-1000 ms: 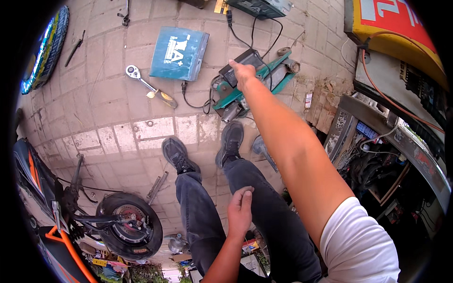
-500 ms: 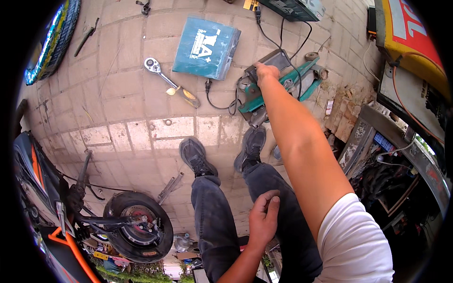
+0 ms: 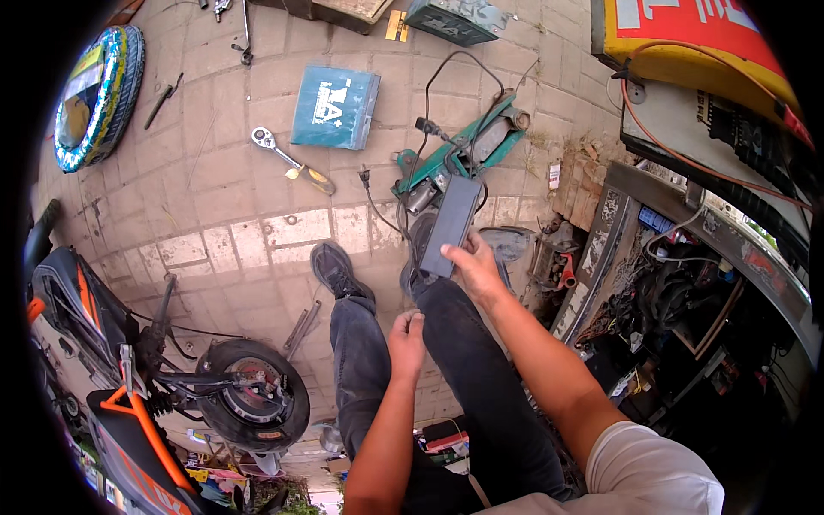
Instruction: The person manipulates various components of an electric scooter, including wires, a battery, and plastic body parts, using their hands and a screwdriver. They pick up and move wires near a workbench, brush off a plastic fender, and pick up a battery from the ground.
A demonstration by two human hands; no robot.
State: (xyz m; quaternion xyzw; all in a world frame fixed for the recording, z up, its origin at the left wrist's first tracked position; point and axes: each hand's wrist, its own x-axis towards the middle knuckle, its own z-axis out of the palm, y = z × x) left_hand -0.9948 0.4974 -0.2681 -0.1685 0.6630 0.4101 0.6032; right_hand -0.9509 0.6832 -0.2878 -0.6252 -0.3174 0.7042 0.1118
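Observation:
My right hand (image 3: 474, 268) grips the near end of a black power adapter (image 3: 451, 225), thumb on top, raised above my right foot. Black cables run from the adapter, with one plug (image 3: 428, 127) hanging over the green floor jack (image 3: 493, 137) and another plug (image 3: 365, 176) left of it. My left hand (image 3: 406, 343) hovers by my knees, its fingers curled closed with nothing visible in them. On the paving ahead lie a teal box (image 3: 336, 107) and a ratchet wrench (image 3: 292, 161) with a yellow and dark handle.
A motorbike (image 3: 129, 412) with orange frame parts and a wheel (image 3: 253, 395) stand at the left. A wrapped tire (image 3: 99, 99) lies far left. At the right is a metal cabinet (image 3: 601, 249) with clutter inside. A second teal case (image 3: 455, 21) sits far ahead.
My right hand has lifted the power adapter off the floor jack and drawn it back toward me, cables trailing. My left hand has moved left and forward from my thigh.

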